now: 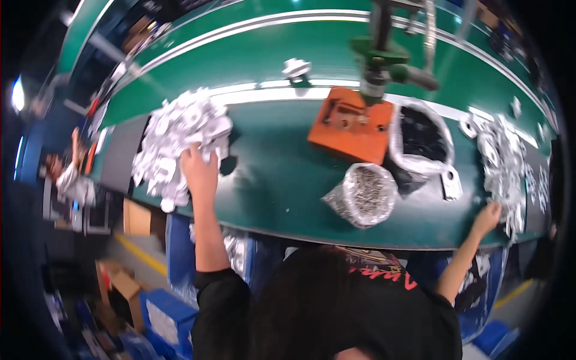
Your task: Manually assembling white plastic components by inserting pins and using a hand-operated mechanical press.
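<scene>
My left hand (201, 171) reaches onto a heaped pile of white plastic parts (192, 123) at the left of the green bench. Its thumb and fingers are apart, with their tips among the parts. Far to the right, my right hand (489, 217) is closed at the near end of a second heap of white plastic parts (498, 156); what its fingers hold is too small and blurred to make out. A single white part with a round hole (451, 183) lies on the bench to the left of that heap.
An orange fixture block (351, 135) sits beneath a green press head (379, 57). Beside it stand a bag of black parts (422, 132) and a clear bag of small metal pieces (367, 195). A white part (296, 69) rests on the far ledge. Blue bins (168, 321) stand below, left.
</scene>
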`<act>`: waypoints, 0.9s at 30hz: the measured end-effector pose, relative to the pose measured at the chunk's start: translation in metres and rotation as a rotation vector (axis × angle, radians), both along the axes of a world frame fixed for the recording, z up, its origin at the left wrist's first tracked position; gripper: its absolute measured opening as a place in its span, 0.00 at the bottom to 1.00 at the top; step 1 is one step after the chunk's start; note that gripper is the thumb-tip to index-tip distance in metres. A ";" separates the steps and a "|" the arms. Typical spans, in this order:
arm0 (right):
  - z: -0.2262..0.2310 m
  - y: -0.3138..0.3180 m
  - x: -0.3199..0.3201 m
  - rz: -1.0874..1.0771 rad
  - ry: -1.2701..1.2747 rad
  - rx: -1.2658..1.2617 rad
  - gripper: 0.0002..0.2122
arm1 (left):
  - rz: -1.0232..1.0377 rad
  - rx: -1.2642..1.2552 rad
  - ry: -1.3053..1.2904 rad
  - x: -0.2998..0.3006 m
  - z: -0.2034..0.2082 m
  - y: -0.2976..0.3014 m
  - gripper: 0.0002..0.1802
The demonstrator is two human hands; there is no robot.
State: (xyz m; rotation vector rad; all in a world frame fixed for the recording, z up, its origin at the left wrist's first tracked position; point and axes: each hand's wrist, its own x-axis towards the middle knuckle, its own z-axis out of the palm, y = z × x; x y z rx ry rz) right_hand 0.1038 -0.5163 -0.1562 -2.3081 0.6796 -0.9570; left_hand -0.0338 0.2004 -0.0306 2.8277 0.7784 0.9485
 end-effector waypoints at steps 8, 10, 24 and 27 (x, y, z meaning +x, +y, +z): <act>0.003 0.012 -0.008 0.598 -0.541 1.232 0.15 | 0.116 -0.194 0.176 -0.023 -0.029 0.022 0.29; 0.008 0.025 -0.016 0.595 -0.556 1.217 0.14 | 0.127 -0.210 0.215 -0.014 -0.040 0.029 0.28; 0.043 0.109 -0.034 1.179 -0.154 1.275 0.23 | 0.131 -0.493 0.072 -0.012 -0.020 0.025 0.11; 0.070 0.152 -0.048 1.235 -0.058 1.243 0.35 | -0.322 -1.060 -0.181 -0.003 0.010 -0.023 0.13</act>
